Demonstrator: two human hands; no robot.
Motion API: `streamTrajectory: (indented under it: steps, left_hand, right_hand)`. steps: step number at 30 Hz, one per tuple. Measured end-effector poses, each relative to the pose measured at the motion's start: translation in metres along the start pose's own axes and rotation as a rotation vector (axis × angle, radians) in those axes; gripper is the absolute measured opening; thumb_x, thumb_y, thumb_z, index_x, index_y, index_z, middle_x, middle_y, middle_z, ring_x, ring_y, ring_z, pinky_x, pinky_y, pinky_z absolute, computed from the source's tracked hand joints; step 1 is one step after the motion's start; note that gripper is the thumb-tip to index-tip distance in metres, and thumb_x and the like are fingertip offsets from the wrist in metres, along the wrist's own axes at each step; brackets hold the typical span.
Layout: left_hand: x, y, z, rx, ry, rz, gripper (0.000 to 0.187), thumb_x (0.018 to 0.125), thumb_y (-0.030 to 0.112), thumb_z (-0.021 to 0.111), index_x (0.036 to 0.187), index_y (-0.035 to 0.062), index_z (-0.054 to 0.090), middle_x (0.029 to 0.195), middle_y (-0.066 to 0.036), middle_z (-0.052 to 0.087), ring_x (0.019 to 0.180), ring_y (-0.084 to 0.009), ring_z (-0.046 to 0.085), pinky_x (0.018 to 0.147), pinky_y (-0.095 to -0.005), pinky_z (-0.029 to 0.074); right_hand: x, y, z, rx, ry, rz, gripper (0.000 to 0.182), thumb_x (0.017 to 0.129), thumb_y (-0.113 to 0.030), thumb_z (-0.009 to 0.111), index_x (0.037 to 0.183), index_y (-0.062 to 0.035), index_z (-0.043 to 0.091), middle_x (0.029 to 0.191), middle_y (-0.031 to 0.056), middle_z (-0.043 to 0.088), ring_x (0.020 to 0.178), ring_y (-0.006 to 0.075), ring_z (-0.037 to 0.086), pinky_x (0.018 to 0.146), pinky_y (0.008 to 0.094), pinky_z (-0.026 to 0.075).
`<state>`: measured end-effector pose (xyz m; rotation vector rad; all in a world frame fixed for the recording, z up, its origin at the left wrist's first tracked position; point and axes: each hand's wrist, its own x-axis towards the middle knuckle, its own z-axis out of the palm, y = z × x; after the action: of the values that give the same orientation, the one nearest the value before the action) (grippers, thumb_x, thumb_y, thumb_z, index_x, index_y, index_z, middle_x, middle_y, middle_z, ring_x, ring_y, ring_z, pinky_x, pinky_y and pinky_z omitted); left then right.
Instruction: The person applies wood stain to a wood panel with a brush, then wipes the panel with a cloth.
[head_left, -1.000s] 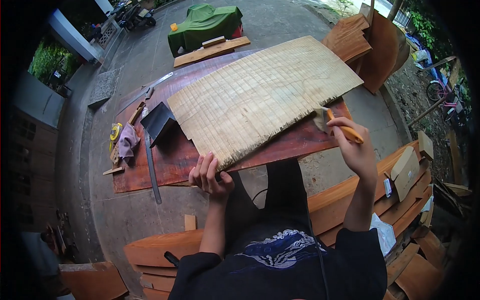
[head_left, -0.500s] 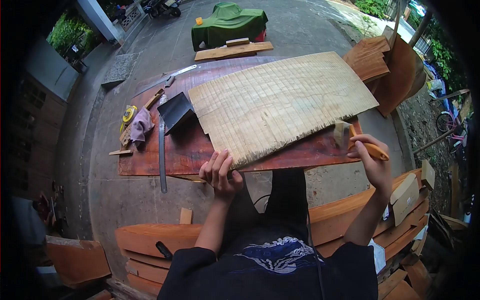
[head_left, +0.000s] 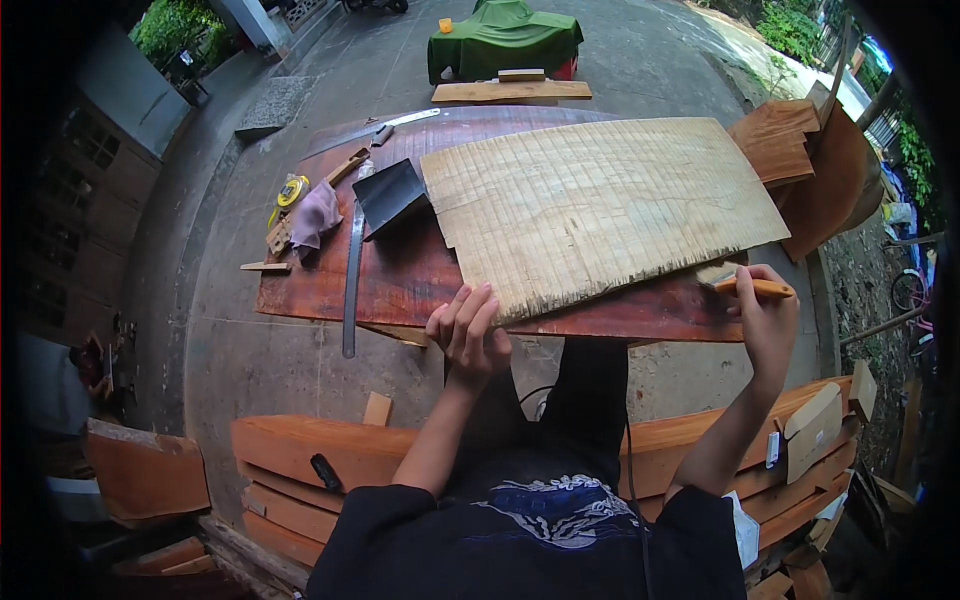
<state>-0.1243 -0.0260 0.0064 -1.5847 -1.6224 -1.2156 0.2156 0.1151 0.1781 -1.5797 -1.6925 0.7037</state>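
on the concrete yard floor: one long reddish-brown board (head_left: 400, 285), lying flat, serving as work surface. upon it, a pale wooden sheet (head_left: 600, 205) scored with close parallel lines, its near edge ragged, overhanging the board's near side slightly.

left end of the board, grouped together:
- black folded sheet (head_left: 390, 195), touching the pale sheet's left corner
- long metal straightedge (head_left: 350, 275), running down past the board's near edge
- pinkish cloth (head_left: 315, 215)
- yellow tape measure (head_left: 291, 190), just beside the cloth
- small wood offcuts (head_left: 265, 266)

beyond the board: two loose planks (head_left: 510, 90) and a green-covered object (head_left: 505, 35) behind them. right of the pale sheet: stacked reddish curved panels (head_left: 800, 150). near side, either side of the person's dark-clad legs: stacks of orange-brown curved boards (head_left: 310, 460), one small wood block (head_left: 377, 408) on the ground, a cardboard piece (head_left: 815, 425) at right.

left hand (head_left: 468, 335): fingers extended and close together, resting on the near left corner of the pale sheet at its ragged edge; grips nothing that can be seen.

right hand (head_left: 765, 315): closed around the orange handle of a brush (head_left: 745, 285), bristle end touching the sheet's near right edge; nothing stands between brush and sheet.
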Motion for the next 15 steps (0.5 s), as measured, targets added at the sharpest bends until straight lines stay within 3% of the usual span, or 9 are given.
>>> streamTrajectory:
  steps: [2,4,6,9,12,13,14,15]
  left_hand:
    - [0.001,0.000,0.002,-0.010,0.011,-0.006,0.031,0.097,0.021,0.059,0.127,0.0140,0.064,0.136,-0.007,0.073,0.129,-0.0248,0.065,0.111,-0.0423,0.036]
    - [-0.002,0.000,0.002,-0.005,0.008,0.003,0.031,0.098,0.022,0.057,0.127,0.0127,0.064,0.135,-0.008,0.073,0.129,-0.0264,0.065,0.111,-0.0433,0.037]
    - [-0.004,-0.003,0.004,0.020,0.006,0.029,0.033,0.099,0.024,0.053,0.127,0.0100,0.063,0.135,-0.010,0.072,0.130,-0.0297,0.064,0.111,-0.0453,0.037]
    - [-0.001,-0.002,0.000,0.019,-0.012,0.021,0.032,0.100,0.025,0.053,0.126,0.0097,0.063,0.135,-0.010,0.072,0.129,-0.0295,0.064,0.111,-0.0452,0.037]
    - [-0.002,-0.001,0.002,0.014,-0.004,0.018,0.032,0.100,0.025,0.053,0.126,0.0096,0.063,0.135,-0.010,0.072,0.129,-0.0294,0.064,0.111,-0.0450,0.037]
    - [-0.003,-0.002,0.002,0.014,-0.005,0.021,0.032,0.100,0.025,0.053,0.126,0.0095,0.063,0.135,-0.010,0.072,0.129,-0.0294,0.064,0.111,-0.0450,0.037]
    - [-0.003,-0.002,0.002,0.010,-0.006,0.021,0.032,0.101,0.025,0.053,0.126,0.0094,0.063,0.135,-0.010,0.072,0.130,-0.0294,0.064,0.111,-0.0449,0.037]
    - [-0.003,-0.001,0.002,0.009,-0.005,0.022,0.032,0.101,0.025,0.053,0.126,0.0094,0.064,0.135,-0.010,0.072,0.130,-0.0294,0.064,0.111,-0.0448,0.037]
  right_hand:
    - [-0.023,-0.015,0.017,0.310,-0.069,-0.101,0.016,0.104,-0.013,0.072,0.100,0.0024,0.074,0.085,0.0062,0.077,0.074,0.0124,0.075,0.070,0.0258,0.058]
    - [-0.044,-0.030,0.023,0.194,-0.478,-0.391,0.013,0.100,-0.013,0.077,0.098,0.0004,0.075,0.085,0.0086,0.078,0.073,0.0127,0.074,0.068,0.0260,0.055]
    - [-0.039,-0.017,0.020,0.072,-0.541,-0.294,0.014,0.100,-0.013,0.076,0.098,0.0010,0.075,0.084,0.0067,0.077,0.075,0.0112,0.072,0.069,0.0256,0.053]
    - [-0.014,0.002,-0.002,0.028,-0.047,0.043,0.014,0.101,-0.013,0.074,0.098,0.0003,0.075,0.083,0.0034,0.076,0.077,0.0098,0.069,0.072,0.0262,0.052]
    - [-0.037,0.002,0.002,0.251,0.007,-0.049,0.015,0.102,-0.014,0.072,0.097,0.0002,0.075,0.084,0.0028,0.075,0.079,0.0090,0.068,0.075,0.0271,0.052]
    - [-0.044,0.008,-0.001,0.175,-0.192,-0.172,0.018,0.102,-0.016,0.072,0.096,0.0007,0.073,0.086,0.0043,0.075,0.083,0.0086,0.069,0.078,0.0276,0.052]
    - [-0.046,0.007,-0.009,0.121,-0.439,-0.075,0.018,0.103,-0.017,0.071,0.098,0.0010,0.073,0.087,0.0046,0.074,0.084,0.0093,0.070,0.078,0.0271,0.052]
    - [-0.045,0.013,-0.013,0.072,-0.307,-0.048,0.019,0.104,-0.017,0.070,0.100,0.0008,0.073,0.086,0.0043,0.074,0.085,0.0104,0.071,0.078,0.0280,0.053]
